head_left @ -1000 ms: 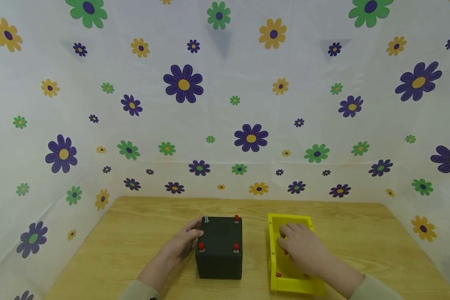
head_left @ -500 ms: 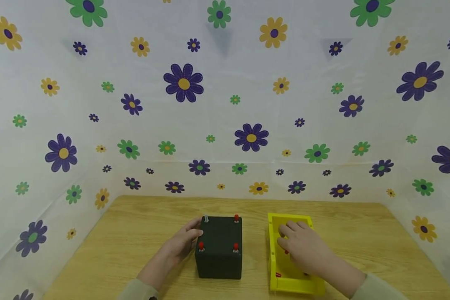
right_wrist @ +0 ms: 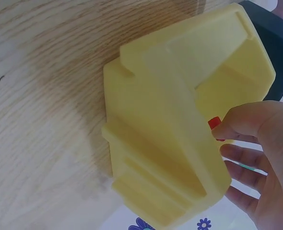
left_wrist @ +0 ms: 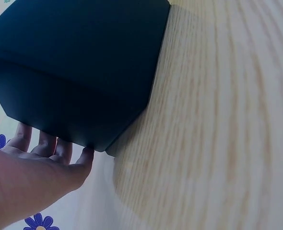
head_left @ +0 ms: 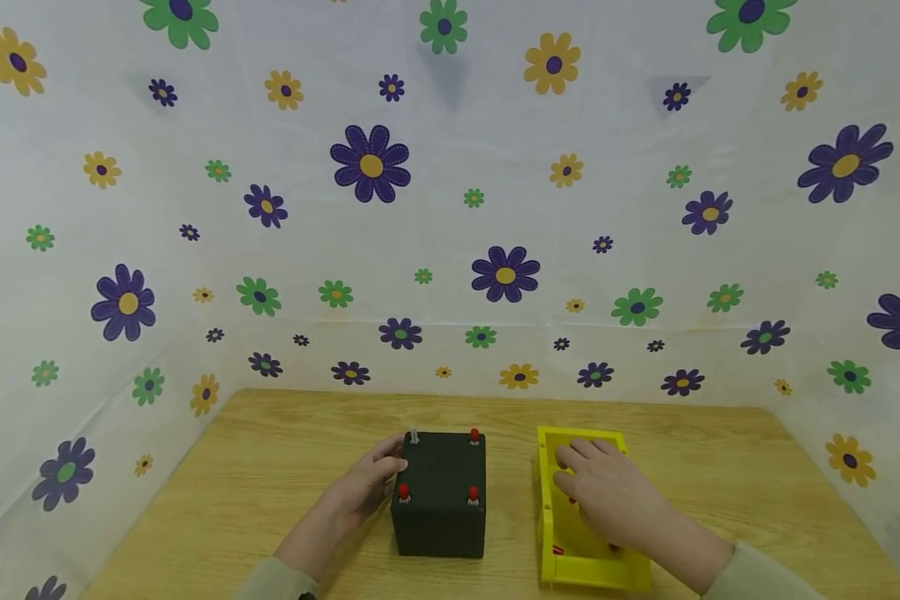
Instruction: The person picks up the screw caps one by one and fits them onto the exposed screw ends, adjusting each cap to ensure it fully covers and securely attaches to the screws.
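My left hand (head_left: pixel 358 493) holds the left side of a black box (head_left: pixel 444 467), its thumb near the top edge. In the left wrist view the fingertips (left_wrist: pixel 86 155) lie against the box. Small toggle switches stand at the box's top corners. Three wear red caps (head_left: pixel 473 495), while the back-left switch (head_left: pixel 414 436) shows bare metal. My right hand (head_left: pixel 607 492) reaches into a yellow bin (head_left: pixel 546 521). Between its thumb and fingers it pinches a small red cap (right_wrist: pixel 214 123), partly hidden by the thumb.
More red pieces (head_left: pixel 558 550) lie on the bin's floor near its front. Bin and box stand side by side on a wood-grain table (head_left: pixel 285 442), a narrow gap between them. A white flowered sheet (head_left: pixel 420 225) encloses the back and sides.
The right hand has shifted very slightly within the bin. The left hand and the black box stay as they were; the head view tilts a little.
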`<act>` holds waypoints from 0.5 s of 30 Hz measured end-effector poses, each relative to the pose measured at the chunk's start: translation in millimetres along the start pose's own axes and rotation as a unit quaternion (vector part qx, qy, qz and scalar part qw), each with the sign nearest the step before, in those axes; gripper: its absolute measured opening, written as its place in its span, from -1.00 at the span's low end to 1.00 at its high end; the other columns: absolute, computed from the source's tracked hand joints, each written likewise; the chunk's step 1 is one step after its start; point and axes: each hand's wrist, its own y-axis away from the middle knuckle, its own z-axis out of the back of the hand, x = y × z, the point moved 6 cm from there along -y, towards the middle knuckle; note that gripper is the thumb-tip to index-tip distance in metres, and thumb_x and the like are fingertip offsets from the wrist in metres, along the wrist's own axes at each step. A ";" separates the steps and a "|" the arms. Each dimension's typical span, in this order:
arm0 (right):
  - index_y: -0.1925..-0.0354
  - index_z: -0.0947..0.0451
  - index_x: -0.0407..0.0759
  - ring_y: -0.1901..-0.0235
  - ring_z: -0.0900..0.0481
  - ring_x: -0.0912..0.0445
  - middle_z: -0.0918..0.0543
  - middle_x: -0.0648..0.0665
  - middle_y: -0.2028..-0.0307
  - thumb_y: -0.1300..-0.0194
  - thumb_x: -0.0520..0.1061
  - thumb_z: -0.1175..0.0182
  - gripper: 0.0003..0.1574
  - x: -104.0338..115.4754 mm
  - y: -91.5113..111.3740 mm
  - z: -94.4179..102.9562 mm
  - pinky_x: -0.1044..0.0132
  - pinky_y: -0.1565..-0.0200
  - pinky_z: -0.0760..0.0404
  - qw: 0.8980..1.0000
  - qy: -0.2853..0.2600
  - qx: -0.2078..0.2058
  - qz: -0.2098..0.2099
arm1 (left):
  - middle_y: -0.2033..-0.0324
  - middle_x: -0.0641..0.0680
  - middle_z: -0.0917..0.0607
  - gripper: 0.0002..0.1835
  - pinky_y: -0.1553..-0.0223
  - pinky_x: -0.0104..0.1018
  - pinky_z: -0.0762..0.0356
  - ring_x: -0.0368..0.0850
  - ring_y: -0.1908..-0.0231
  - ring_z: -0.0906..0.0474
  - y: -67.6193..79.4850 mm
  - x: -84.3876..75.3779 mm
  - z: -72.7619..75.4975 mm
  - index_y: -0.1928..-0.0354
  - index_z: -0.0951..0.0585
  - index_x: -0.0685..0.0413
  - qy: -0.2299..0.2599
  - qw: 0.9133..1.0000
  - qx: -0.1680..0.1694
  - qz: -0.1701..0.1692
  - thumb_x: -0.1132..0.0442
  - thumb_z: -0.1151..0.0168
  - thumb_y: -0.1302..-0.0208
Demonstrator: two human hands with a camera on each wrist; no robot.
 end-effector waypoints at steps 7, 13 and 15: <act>0.07 -0.79 -0.02 -0.03 -0.58 -0.02 -0.70 -0.08 -0.05 -0.28 -0.22 -0.44 -0.76 0.1 -1.2 4.3 0.05 -0.17 -0.63 1.000 0.010 -0.016 0.015 | -0.29 -0.11 -0.54 -0.17 -0.40 -0.19 -0.26 -0.35 -0.16 -0.51 0.0 1.0 1.0 -0.63 -0.13 0.26 -0.004 1.000 -0.005 0.003 0.15 -0.12 -0.39; 0.05 -0.79 -0.03 -0.07 -0.59 -0.03 -0.70 -0.09 -0.08 -0.28 -0.21 -0.45 -0.74 -1.1 -3.0 6.8 0.04 -0.20 -0.63 1.000 0.010 -0.014 0.015 | -0.35 -0.06 -0.52 -0.15 -0.43 -0.14 -0.26 -0.36 -0.15 -0.51 0.8 0.2 0.9 -0.65 -0.09 0.27 -0.008 1.000 -0.005 0.001 0.15 -0.11 -0.40; 0.03 -0.79 -0.02 -0.08 -0.59 -0.03 -0.70 -0.09 -0.09 -0.29 -0.20 -0.45 -0.73 -1.4 -3.5 7.7 0.05 -0.20 -0.62 1.000 0.009 -0.009 0.012 | -0.39 0.01 -0.49 -0.14 -0.45 -0.11 -0.25 -0.35 -0.16 -0.50 1.3 0.2 0.4 -0.65 -0.07 0.28 -0.008 1.000 -0.005 0.003 0.15 -0.11 -0.41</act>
